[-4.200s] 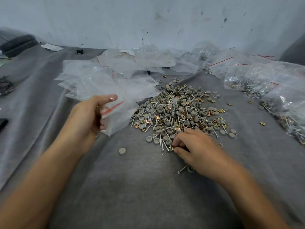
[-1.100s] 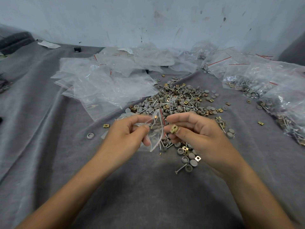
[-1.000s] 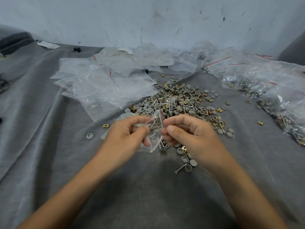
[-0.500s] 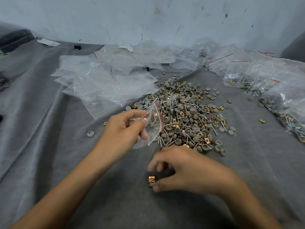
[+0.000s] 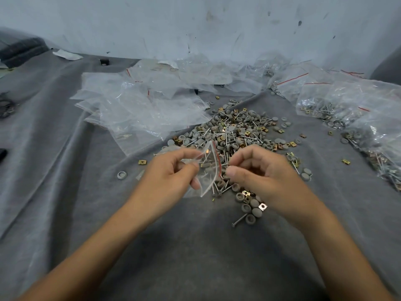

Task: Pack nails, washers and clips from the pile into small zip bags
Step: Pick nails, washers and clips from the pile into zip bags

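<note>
Left grip: left hand [image 5: 171, 172] pinches zip bag [image 5: 208, 170] over pile's [image 5: 234, 131] near edge.
Right grip: right hand [image 5: 260, 173] curled beside the bag; hold unclear.

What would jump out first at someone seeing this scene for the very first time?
The pile of grey washers, nails and brass clips in the middle of the grey cloth stands out first. Just in front, the left hand pinches a small zip bag, its red-striped mouth turned toward the right hand. Clear empty bags lie heaped at the back left, filled bags along the right.
</note>
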{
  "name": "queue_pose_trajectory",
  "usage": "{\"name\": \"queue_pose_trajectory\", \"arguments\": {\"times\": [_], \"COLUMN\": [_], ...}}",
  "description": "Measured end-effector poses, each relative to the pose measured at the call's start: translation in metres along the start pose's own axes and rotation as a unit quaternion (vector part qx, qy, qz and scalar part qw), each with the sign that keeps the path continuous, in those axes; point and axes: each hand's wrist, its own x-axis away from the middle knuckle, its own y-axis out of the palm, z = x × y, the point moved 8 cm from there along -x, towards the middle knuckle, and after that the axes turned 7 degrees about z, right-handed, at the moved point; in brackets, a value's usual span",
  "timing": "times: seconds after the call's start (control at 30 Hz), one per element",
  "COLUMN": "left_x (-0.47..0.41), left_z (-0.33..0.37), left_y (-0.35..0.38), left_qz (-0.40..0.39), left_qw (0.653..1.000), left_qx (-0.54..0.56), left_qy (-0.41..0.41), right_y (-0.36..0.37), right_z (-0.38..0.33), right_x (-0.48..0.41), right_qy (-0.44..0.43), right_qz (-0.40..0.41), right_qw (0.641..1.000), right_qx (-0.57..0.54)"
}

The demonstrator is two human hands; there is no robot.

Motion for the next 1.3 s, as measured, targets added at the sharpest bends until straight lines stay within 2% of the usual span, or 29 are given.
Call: {"name": "queue_pose_trajectory", "arguments": {"times": [0.1, 0.2, 0.3, 0.37, 0.47, 0.53, 0.6, 0.8, 1.0, 1.17, 1.3], "left_x": [0.003, 0.003, 0.001, 0.0, -0.002, -0.002, -0.002, -0.002, -0.002, -0.002, -0.001], "left_z": [-0.001, -0.001, -0.002, -0.003, -0.004, -0.005, -0.005, -0.004, -0.004, -0.003, -0.002], "left_y": [0.008, 0.007, 0.003, 0.001, -0.001, -0.001, -0.002, -0.004, -0.004, -0.004, -0.004], "left_qz": [-0.02, -0.013, -0.004, -0.002, -0.001, 0.002, 0.005, 0.013, 0.012, 0.013, 0.004], "left_qw": [0.999, 1.0, 1.0, 1.0, 1.0, 1.0, 1.0, 1.0, 1.0, 0.999, 1.0], "left_qx": [-0.025, -0.022, 0.003, 0.01, 0.013, 0.015, 0.018, 0.014, 0.013, 0.028, 0.011], "left_qy": [0.009, 0.007, -0.002, -0.008, -0.014, -0.016, -0.016, -0.019, -0.017, -0.015, 0.0], "right_y": [0.004, 0.013, -0.004, -0.019, -0.024, -0.023, -0.023, -0.016, -0.014, -0.023, -0.031], "right_z": [0.001, 0.011, 0.009, 0.008, 0.023, 0.033, 0.035, 0.04, 0.037, 0.03, 0.016], "right_x": [-0.002, -0.003, -0.005, -0.004, -0.003, 0.0, 0.0, 0.006, 0.002, 0.0, -0.003], "right_qy": [0.002, 0.041, 0.018, -0.022, 0.003, 0.031, 0.034, 0.054, 0.021, 0.018, -0.028], "right_qz": [0.052, 0.055, 0.076, 0.074, -0.004, -0.048, -0.057, -0.11, -0.081, -0.027, 0.046], "right_qw": [0.998, 0.997, 0.997, 0.99, 0.935, 0.9, 0.884, 0.879, 0.875, 0.921, 0.944], "right_qx": [-0.045, -0.042, -0.018, 0.114, 0.355, 0.432, 0.462, 0.46, 0.477, 0.388, 0.325]}}
